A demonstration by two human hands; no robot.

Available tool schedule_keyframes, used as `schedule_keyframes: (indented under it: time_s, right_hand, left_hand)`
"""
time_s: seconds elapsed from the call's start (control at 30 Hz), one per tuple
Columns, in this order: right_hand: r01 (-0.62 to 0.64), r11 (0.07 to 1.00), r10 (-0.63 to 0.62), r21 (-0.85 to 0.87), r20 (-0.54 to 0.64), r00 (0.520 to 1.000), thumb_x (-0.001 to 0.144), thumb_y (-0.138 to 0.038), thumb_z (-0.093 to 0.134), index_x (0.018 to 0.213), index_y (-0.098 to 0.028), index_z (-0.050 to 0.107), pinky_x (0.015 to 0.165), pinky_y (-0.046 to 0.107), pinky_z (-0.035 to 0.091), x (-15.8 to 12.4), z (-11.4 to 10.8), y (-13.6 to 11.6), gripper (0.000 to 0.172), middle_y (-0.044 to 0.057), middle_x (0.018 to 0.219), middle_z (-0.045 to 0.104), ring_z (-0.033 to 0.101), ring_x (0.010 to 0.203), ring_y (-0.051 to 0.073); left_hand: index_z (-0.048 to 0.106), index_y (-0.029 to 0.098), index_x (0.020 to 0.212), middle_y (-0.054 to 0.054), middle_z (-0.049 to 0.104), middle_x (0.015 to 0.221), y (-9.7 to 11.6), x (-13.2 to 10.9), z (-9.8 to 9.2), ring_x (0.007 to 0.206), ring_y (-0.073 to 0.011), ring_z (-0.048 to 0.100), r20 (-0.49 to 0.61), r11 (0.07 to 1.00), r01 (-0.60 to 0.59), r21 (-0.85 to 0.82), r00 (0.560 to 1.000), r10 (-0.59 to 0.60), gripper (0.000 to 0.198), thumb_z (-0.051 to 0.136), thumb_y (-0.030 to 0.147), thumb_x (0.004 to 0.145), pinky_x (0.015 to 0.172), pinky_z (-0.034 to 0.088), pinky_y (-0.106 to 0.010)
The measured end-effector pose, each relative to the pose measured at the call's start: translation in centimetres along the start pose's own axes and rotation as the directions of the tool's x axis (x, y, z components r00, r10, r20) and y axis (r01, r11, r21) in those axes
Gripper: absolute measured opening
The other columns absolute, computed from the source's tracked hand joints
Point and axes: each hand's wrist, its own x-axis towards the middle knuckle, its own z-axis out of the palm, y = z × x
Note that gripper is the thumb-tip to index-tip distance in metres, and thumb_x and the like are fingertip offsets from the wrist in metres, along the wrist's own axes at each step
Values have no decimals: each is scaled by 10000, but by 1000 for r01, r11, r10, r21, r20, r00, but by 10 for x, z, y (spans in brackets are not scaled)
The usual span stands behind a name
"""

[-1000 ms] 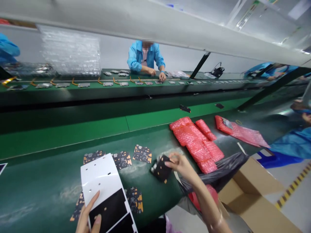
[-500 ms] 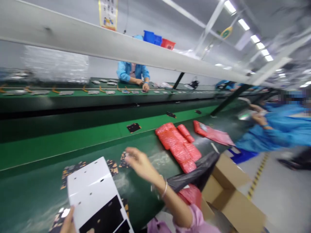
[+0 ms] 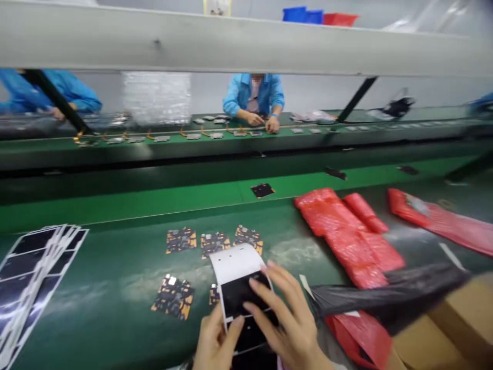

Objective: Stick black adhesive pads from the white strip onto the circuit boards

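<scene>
A smooth white card sheet with shiny black patches is held low over the green bench. Its lower edge is pinched by the left grip. The right grip is laid open on a black patch, with fingers spread. Flat, bumpy circuit boards are lying just beyond, and soft red bubble wrap is off to the right, with some room left between.

Red bubble bags on green conveyor belt; black plastic bag beside cardboard box; blue bins, red bin on shelf.
</scene>
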Motion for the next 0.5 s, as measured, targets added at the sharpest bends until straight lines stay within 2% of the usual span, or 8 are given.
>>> schedule_keyframes:
  time_s: [0.07, 0.17, 0.23, 0.3, 0.4, 0.5]
  right_hand:
    - [219, 976, -214, -12, 161, 963, 930, -178, 705, 1176, -191, 735, 1172, 376, 457, 3, -9, -6, 248, 71, 1165, 781, 713, 1156, 230]
    - [334, 942, -328, 31, 294, 898, 964, -269, 694, 1151, -169, 734, 1159, 342, 482, 11, -20, -15, 216, 67, 1125, 796, 749, 1089, 217]
    - [345, 937, -346, 63, 328, 879, 962, -309, 704, 1151, -172, 729, 1124, 347, 523, 17, -24, -18, 235, 70, 1128, 793, 753, 1081, 220]
    - [330, 940, -338, 82, 332, 881, 964, -288, 700, 1173, -167, 717, 1103, 351, 545, 20, -25, -18, 242, 75, 1130, 791, 757, 1070, 216]
    - [275, 956, -292, 101, 287, 912, 950, -189, 685, 1209, -177, 699, 1074, 350, 569, 21, -24, -18, 260, 72, 1120, 794, 766, 1043, 212]
    - [228, 964, -259, 139, 264, 929, 915, -164, 707, 1209, -220, 697, 1034, 362, 599, 20, -24, -20, 299, 42, 1055, 810, 782, 984, 215]
  left_hand:
    - [766, 200, 1192, -61, 739, 775, 7, -6, -4, 642, -174, 613, -25, 986, -80, 144, 996, 85, 637, 539, 724, 910, 672, 529, -250]
    - [801, 252, 1107, -38, 731, 736, 19, -11, -13, 616, -167, 593, -13, 956, -167, 240, 985, 175, 601, 463, 722, 947, 663, 493, -253]
    - [827, 265, 993, -18, 687, 638, 26, -12, -18, 572, -161, 573, 5, 955, -175, 239, 984, 179, 594, 416, 694, 979, 623, 466, -251]
    - [827, 259, 1008, -21, 678, 626, 31, -12, -20, 576, -172, 587, 26, 957, -202, 206, 979, 201, 643, 364, 706, 985, 628, 479, -257]
    - [762, 240, 1211, -64, 755, 820, 33, -16, -19, 710, -210, 682, 71, 949, -269, 166, 963, 260, 704, 372, 762, 944, 731, 555, -266]
    - [726, 268, 1257, -82, 778, 974, 29, -22, -15, 841, -215, 731, 91, 931, -312, 190, 950, 300, 547, 414, 636, 1001, 823, 571, -250]
